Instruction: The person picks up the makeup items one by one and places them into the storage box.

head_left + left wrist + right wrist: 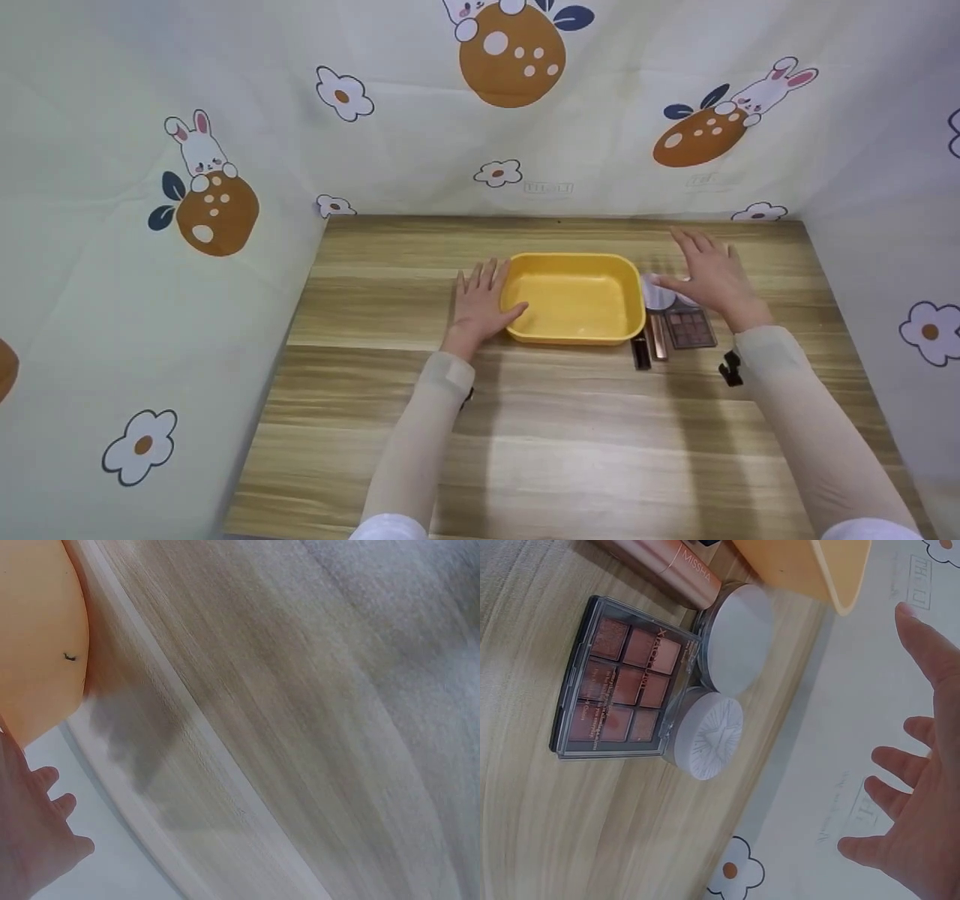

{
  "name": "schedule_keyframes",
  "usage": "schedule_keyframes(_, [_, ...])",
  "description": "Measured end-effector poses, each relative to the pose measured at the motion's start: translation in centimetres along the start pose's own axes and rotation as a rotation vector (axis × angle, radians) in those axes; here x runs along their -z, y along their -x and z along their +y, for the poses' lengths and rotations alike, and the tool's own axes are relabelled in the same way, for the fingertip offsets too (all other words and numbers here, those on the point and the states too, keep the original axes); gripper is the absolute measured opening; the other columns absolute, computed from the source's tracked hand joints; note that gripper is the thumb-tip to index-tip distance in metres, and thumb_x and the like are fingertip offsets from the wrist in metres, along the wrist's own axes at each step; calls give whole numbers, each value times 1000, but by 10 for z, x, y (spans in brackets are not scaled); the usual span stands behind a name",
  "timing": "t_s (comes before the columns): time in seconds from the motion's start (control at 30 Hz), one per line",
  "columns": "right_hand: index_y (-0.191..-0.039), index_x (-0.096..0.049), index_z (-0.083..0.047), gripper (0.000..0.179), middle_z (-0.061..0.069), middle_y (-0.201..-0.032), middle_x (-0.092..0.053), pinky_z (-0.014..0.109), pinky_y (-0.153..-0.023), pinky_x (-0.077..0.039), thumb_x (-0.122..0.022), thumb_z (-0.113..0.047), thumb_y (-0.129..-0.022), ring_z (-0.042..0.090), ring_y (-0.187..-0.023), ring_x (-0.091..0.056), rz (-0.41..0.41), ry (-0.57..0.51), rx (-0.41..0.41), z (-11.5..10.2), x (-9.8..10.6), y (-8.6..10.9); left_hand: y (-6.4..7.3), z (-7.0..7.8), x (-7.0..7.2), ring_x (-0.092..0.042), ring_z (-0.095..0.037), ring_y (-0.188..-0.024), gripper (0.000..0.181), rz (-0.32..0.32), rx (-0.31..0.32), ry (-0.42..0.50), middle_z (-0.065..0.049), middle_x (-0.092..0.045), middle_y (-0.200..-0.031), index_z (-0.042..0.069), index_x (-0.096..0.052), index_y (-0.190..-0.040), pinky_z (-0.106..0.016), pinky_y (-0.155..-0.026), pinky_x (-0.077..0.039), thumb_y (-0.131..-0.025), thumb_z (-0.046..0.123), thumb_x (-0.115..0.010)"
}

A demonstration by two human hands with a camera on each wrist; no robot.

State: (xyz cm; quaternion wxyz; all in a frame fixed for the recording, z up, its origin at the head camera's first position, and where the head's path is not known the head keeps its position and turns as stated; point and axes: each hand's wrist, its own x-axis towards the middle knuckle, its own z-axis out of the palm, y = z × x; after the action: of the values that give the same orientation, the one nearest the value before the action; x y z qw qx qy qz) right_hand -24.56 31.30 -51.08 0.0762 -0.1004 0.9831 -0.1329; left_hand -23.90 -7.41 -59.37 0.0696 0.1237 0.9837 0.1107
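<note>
Center of frame: one yellow tray point(576, 300), left hand point(478, 304) released, at left rim. Right: one palette point(691, 328), two tubes point(658, 339), two round containers point(661, 298); right hand point(716, 279) released nearby.

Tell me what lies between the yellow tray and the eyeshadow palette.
In the head view, a rose-gold tube lies between the yellow tray and eyeshadow palette, with a dark tube just left of it.

We see 2 hands point(478, 301) point(716, 279), 1 yel. tub point(577, 340), 2 tubes point(658, 337) point(641, 354), 2 rd. pots point(739, 637) point(707, 736) & 1 makeup box point(622, 682) w/ 9 colors point(655, 690).
</note>
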Motion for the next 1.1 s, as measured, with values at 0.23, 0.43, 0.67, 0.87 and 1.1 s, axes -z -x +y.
schedule_keyframes(0.23, [-159, -18, -8, 96, 29, -159, -24, 76, -114, -10, -65, -55, -90, 57, -143, -21, -8, -9, -11, 6, -5, 0, 1, 1, 1, -16, -32, -156, 87, -1, -1, -17, -6, -15, -169, 29, -8, -162, -59, -125, -7, -93, 71, -42])
schedule_keyframes(0.43, [-159, -18, -9, 95, 28, -161, -21, 75, -115, -7, -63, -58, -91, 56, -145, -17, -32, -30, -37, 9, -8, 1, 2, 1, 1, -16, -30, -156, 87, 1, -7, -36, -4, -16, -169, 29, -7, -162, -60, -125, -8, -94, 70, -42])
schedule_keyframes(0.67, [-161, -14, -11, 99, 28, -162, -18, 74, -116, -6, -62, -62, -90, 56, -145, -16, -40, -44, -51, 10, -11, 1, 0, 0, 0, -16, -32, -155, 86, 11, -14, -17, -6, -17, -169, 29, -8, -162, -61, -124, -7, -94, 68, -43])
schedule_keyframes(0.87, [-161, -14, -11, 95, 28, -162, -18, 74, -116, -6, -66, -50, -92, 55, -145, -15, -45, -54, -75, 13, -14, 0, 0, 0, -1, -17, -33, -155, 86, 18, -16, -7, -6, -17, -168, 29, -10, -162, -63, -123, -6, -94, 68, -44])
schedule_keyframes(1.1, [-159, -18, -6, 90, 30, -160, -21, 76, -114, -10, -67, -43, -93, 57, -143, -19, -23, -32, -57, 17, -19, 0, 0, 0, -1, -14, -31, -156, 86, -5, 2, -34, -4, -15, -169, 31, -5, -162, -61, -124, -6, -94, 70, -41])
